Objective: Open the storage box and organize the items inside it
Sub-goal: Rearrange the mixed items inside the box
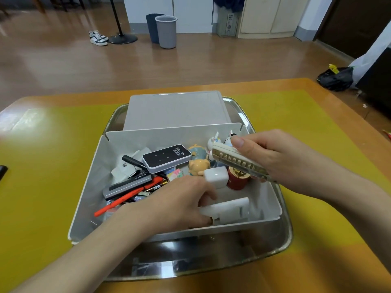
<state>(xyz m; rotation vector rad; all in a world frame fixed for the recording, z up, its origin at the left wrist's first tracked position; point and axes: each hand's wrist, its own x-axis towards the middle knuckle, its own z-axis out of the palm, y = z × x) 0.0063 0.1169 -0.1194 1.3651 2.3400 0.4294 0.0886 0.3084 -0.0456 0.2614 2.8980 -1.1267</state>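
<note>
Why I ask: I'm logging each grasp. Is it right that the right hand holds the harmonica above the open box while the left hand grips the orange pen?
Not quite. The head view shows the left hand gripping a white plastic piece, not the orange pen. The right hand does hold the harmonica above the open box.

**Body check — arms and hands**

Left hand [182, 203] and right hand [273, 159] bare — no gloves, rings or watch showing. Both forearms bare up to the frame edge, no sleeve or cuff visible. Short, unpainted thumbnail on the right hand.

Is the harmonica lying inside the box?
No, the right hand holds the harmonica above the box.
</note>
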